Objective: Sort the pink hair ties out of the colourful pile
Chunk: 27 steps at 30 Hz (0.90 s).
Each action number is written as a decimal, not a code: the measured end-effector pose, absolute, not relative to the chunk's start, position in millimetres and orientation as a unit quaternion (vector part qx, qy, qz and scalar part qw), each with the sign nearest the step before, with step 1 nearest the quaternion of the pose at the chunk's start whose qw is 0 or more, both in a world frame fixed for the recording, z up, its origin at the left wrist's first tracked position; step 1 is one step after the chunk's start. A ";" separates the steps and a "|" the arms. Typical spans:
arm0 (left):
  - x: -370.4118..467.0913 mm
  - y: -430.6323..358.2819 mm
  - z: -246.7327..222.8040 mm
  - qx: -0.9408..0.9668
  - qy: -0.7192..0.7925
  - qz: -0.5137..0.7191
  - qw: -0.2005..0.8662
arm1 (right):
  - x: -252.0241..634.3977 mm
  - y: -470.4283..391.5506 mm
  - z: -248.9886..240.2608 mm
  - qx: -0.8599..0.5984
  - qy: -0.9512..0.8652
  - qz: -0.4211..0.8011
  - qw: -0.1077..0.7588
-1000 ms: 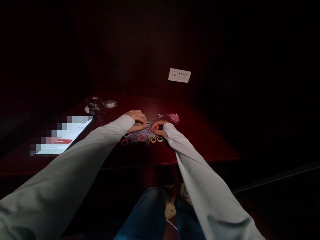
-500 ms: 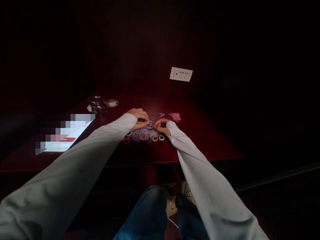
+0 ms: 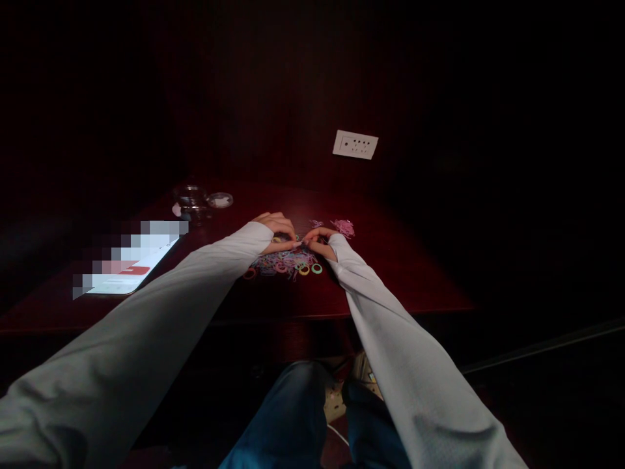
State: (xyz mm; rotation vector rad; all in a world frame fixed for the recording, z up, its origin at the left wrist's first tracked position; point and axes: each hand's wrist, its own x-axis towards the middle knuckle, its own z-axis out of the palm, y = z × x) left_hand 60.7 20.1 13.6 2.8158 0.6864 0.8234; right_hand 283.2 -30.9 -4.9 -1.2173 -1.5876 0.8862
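Observation:
A pile of small colourful hair ties (image 3: 287, 262) lies on the dark red table, thin bands mixed with thicker rings. Over the pile's far side, my left hand (image 3: 278, 228) is closed, thumb and fingertips pinched. My right hand (image 3: 321, 242) pinches too, its fingertips meeting those of the left. Whatever sits between the fingertips is too small to name. A green ring (image 3: 317, 268) and a yellow ring (image 3: 303, 269) lie at the near right of the pile. Just beyond my right hand is a separate heap of pink bands (image 3: 344, 228), with a smaller purplish bunch (image 3: 316, 223) beside it.
To the left lies a phone (image 3: 141, 268) with a lit screen, partly pixelated. Behind it stand a clear jar (image 3: 189, 197) and a round clear lid (image 3: 221, 200). A white wall socket (image 3: 355, 144) is at the back. The table's front edge (image 3: 293, 318) runs below my forearms.
My hands have come closer together, and their fingertips now meet over the pile. The whole view has shifted slightly.

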 end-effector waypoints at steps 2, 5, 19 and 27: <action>60.5 21.7 12.6 0.933 0.219 0.277 0.062 | 283.4 -30.5 -4.4 -0.494 -0.647 0.357 0.458; 59.9 22.8 11.9 0.934 0.212 0.281 0.058 | 282.5 -28.4 -7.0 -0.496 -0.648 0.356 0.456; 59.9 19.2 16.6 0.927 0.222 0.297 0.057 | 281.9 -37.4 -1.4 -0.491 -0.658 0.323 0.470; 58.9 22.5 15.9 0.929 0.220 0.293 0.049 | 279.4 -42.2 -1.7 -0.489 -0.663 0.327 0.463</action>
